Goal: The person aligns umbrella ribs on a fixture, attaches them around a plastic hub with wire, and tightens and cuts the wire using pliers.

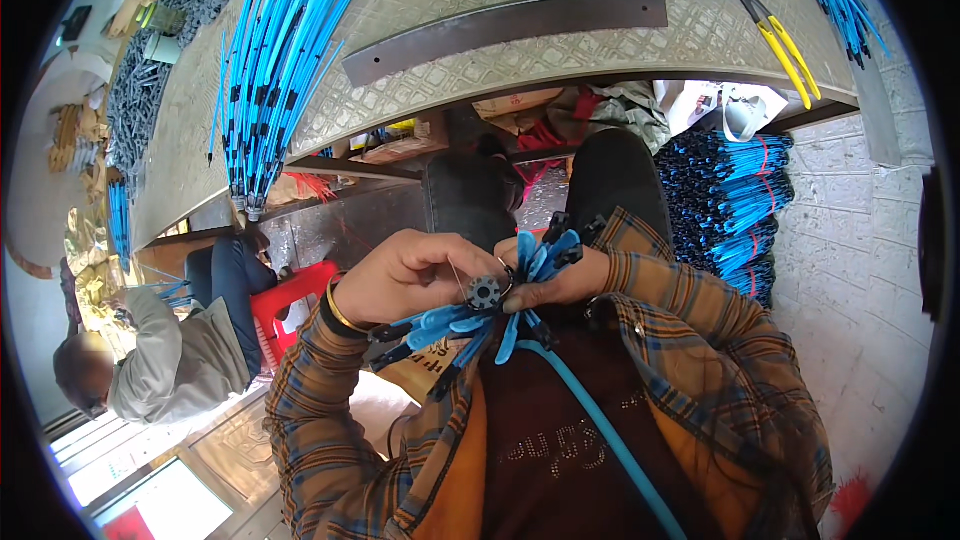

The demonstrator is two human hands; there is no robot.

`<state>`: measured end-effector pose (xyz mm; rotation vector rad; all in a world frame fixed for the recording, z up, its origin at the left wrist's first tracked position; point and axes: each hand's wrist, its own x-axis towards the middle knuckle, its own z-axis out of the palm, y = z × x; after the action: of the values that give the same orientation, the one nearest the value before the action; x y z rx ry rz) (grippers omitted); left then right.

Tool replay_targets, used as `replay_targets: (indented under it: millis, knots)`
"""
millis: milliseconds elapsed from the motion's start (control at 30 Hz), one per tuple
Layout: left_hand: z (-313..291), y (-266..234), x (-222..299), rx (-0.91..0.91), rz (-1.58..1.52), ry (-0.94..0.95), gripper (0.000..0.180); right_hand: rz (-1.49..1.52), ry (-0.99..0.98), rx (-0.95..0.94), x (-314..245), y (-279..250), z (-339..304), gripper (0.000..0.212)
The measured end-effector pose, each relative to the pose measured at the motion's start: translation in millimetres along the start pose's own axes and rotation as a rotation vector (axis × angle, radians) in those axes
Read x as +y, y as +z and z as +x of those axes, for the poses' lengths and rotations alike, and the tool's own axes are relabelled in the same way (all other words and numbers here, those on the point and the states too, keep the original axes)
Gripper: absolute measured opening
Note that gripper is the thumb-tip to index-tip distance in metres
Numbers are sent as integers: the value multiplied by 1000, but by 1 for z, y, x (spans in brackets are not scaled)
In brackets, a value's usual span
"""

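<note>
In front of my chest is a grey round hub (484, 293) with a ring of small holes. Blue ribs (437, 320) with black joints fan out from it on both sides. My right hand (562, 278) is closed around the ribs close to the hub, its thumb pressed on them. At the hub's other side my left hand (412, 278) is closed, its fingers bent in a pinch. A thin pale wire or thread (457, 270) runs from those fingers to the hub. The fingertips themselves are partly hidden.
On the table (400, 15) ahead lie a blue rib bundle (270, 80), a dark curved metal bar (510, 35) and yellow-handled pliers (780, 40). Grey plastic parts (200, 15) are heaped at the far left. Tied blue bundles (745, 200) stack at right. Another person (175, 355) sits left.
</note>
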<state>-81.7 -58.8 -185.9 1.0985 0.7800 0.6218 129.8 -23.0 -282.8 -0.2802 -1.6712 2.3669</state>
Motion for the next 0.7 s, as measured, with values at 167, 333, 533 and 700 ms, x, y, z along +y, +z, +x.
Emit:
replay_targets:
  millis: [167,333,533,700]
  knots:
    - [4,2,13,9,-222,-149,23,53,-82,40,0,-1,-4,28]
    - [19,-3,23,-128,189,-6,29,39,-113,36,-7,-2,-8,29]
    - [30,-3,40,-172,548,77,32,42,-50,28,-9,-8,-12,30]
    - [22,-3,30,-102,493,127,34,41,-75,17,-8,-9,-7,31]
